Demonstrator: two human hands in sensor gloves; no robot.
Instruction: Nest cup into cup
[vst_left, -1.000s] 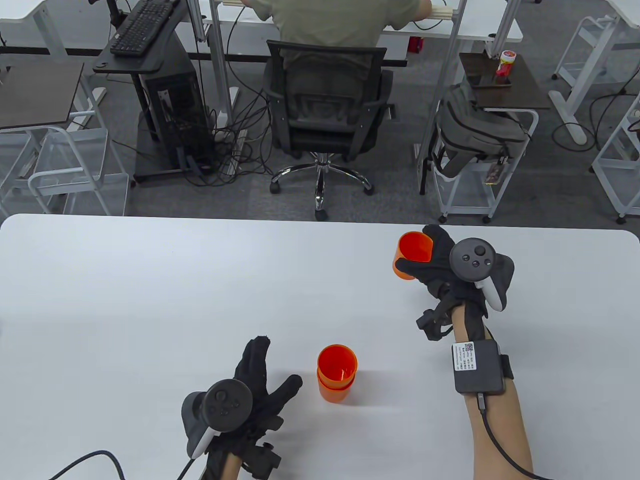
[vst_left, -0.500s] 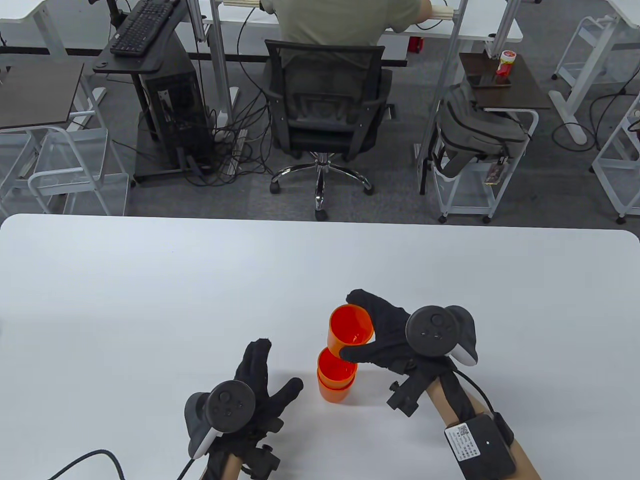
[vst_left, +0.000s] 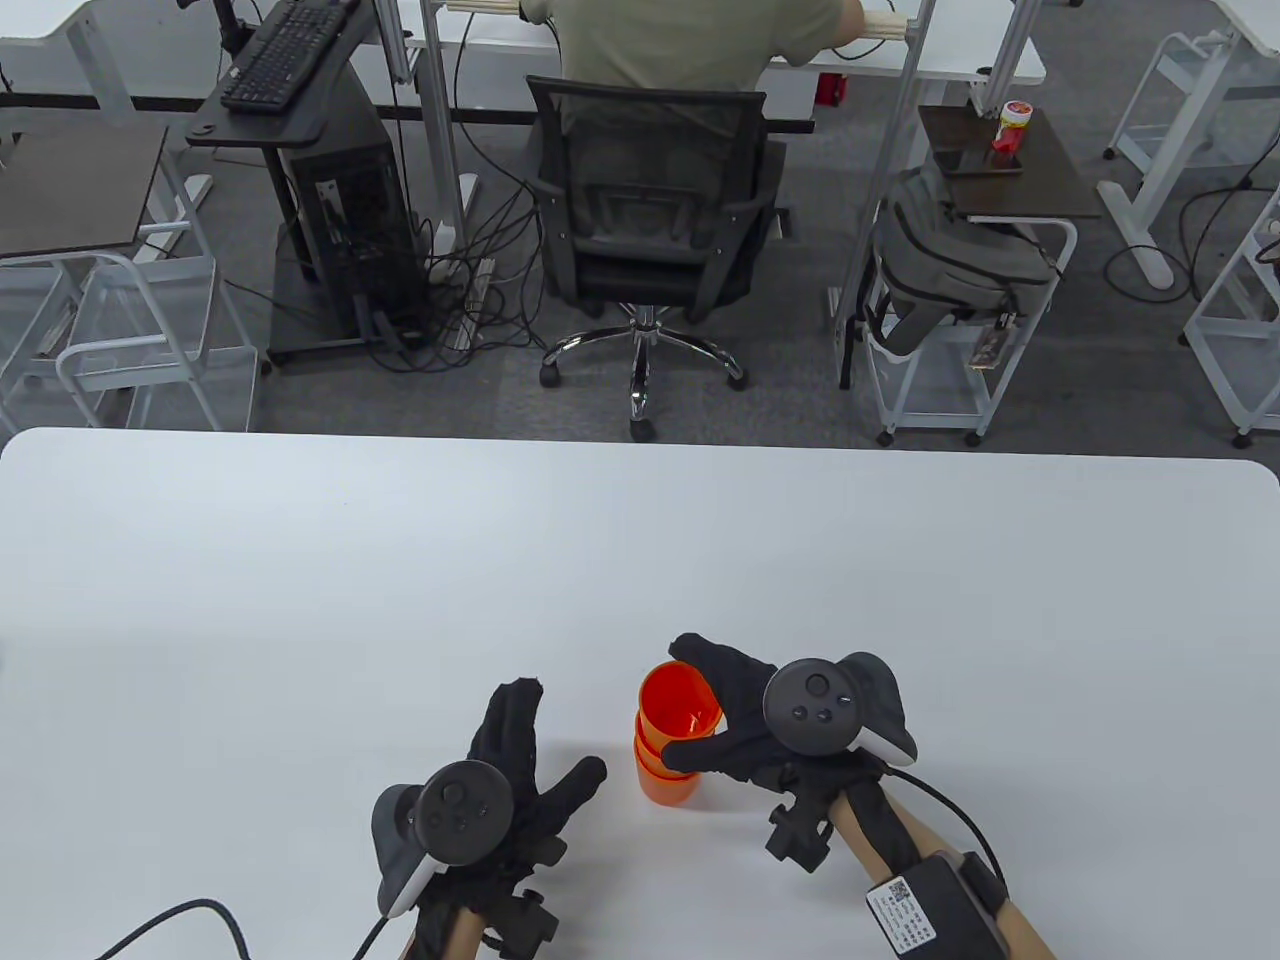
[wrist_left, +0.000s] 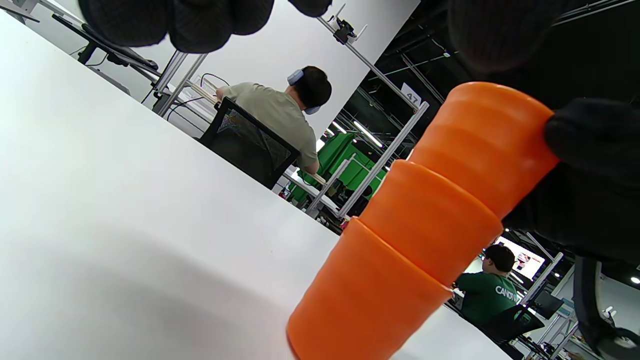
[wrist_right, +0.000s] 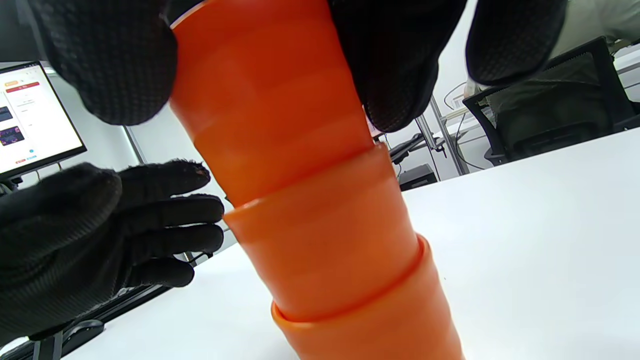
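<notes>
A stack of orange cups (vst_left: 665, 775) stands on the white table (vst_left: 300, 560) near the front middle. My right hand (vst_left: 735, 715) grips the top orange cup (vst_left: 680, 700), which sits partly inside the stack. In the right wrist view my fingers (wrist_right: 395, 60) wrap that top cup (wrist_right: 265, 90) above the two lower cups (wrist_right: 340, 260). My left hand (vst_left: 520, 770) rests open on the table just left of the stack, touching nothing. The left wrist view shows the three-tier stack (wrist_left: 425, 230) with the right hand's fingers (wrist_left: 590, 145) on the top cup.
The table's far edge (vst_left: 640, 440) borders an aisle with an office chair (vst_left: 650, 220) and a seated person. A cable (vst_left: 170, 920) trails from my left wrist at the front left.
My right hand carried the cup from the far right of the table to the stack and lowered it into the top cup. My left hand stayed put.
</notes>
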